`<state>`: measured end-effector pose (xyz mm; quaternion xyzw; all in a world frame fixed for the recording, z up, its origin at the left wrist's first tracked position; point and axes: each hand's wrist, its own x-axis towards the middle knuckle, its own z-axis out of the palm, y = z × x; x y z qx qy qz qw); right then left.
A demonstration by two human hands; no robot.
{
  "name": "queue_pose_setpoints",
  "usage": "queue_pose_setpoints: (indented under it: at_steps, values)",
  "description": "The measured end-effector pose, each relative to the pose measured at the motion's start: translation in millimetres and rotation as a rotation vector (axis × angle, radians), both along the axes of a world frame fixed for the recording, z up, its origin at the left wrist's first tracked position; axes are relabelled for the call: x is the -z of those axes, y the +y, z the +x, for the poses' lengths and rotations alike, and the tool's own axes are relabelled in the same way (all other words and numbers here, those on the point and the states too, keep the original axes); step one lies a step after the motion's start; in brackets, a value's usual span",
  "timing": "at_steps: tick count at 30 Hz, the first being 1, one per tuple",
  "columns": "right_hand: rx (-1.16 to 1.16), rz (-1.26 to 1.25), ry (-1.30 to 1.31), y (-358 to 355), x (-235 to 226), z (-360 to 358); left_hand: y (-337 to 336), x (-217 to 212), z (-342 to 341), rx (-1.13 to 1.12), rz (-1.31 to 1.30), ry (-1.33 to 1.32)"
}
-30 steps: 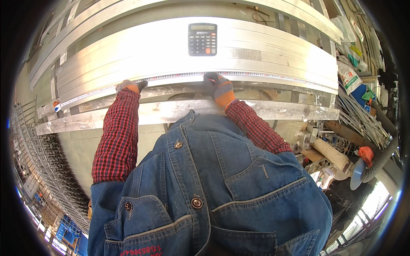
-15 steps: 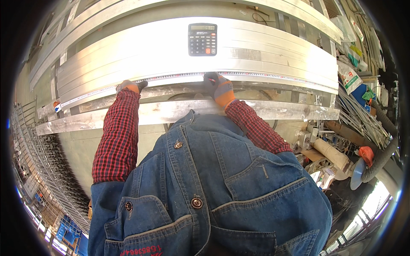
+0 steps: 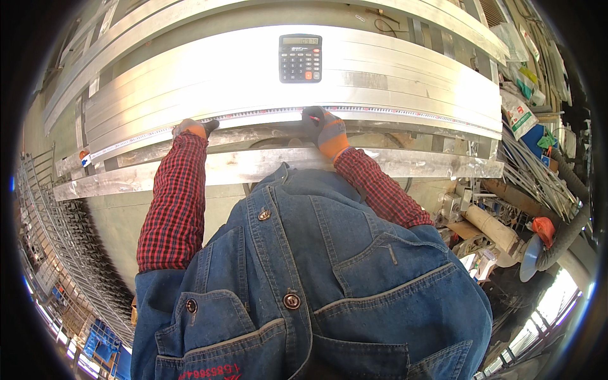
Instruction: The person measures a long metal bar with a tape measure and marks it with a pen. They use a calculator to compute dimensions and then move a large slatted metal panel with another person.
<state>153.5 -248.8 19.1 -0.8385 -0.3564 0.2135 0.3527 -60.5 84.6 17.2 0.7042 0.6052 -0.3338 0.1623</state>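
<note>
A long tape measure blade [image 3: 266, 112] lies stretched along the near edge of the flat silver metal bars [image 3: 418, 95]. At its left end is a small orange and blue piece [image 3: 85, 157], too small to make out. My left hand [image 3: 194, 128], in a grey and orange glove, closes over the blade and the bar's near edge. Farther right, my right hand [image 3: 326, 133], gloved alike, rests at the blade with fingers pinched together. A bit of red shows at its fingertips; what it holds is hidden. A black calculator [image 3: 301, 59] lies on the bars beyond.
Another metal beam [image 3: 278, 163] runs across in front of my body. Metal rods [image 3: 541, 168], plastic bags [image 3: 520, 119] and a cardboard tube [image 3: 491, 228] crowd the right side. Stacked wire racks [image 3: 69, 253] stand at the left.
</note>
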Motion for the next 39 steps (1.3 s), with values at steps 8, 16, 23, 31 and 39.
queue_pose_setpoints:
  at_steps: [8,16,23,31,39]
  values:
    - [0.012,-0.013,0.024,1.4,1.8,0.8,-4.7,-11.3,5.4,-0.021,0.0,-0.012]
    - [-0.021,0.01,-0.013,0.6,1.5,1.7,-2.8,-4.5,-3.5,0.007,0.006,-0.053]
    - [0.018,-0.01,0.041,0.9,1.0,1.7,-0.8,1.1,-1.9,0.01,0.001,-0.023]
    - [0.002,-0.079,-0.006,3.5,2.2,3.5,2.6,5.2,-2.1,0.048,-0.031,0.002]
    - [0.163,0.185,0.035,2.7,-15.5,7.2,10.3,20.5,-3.2,0.233,-0.1,0.131]
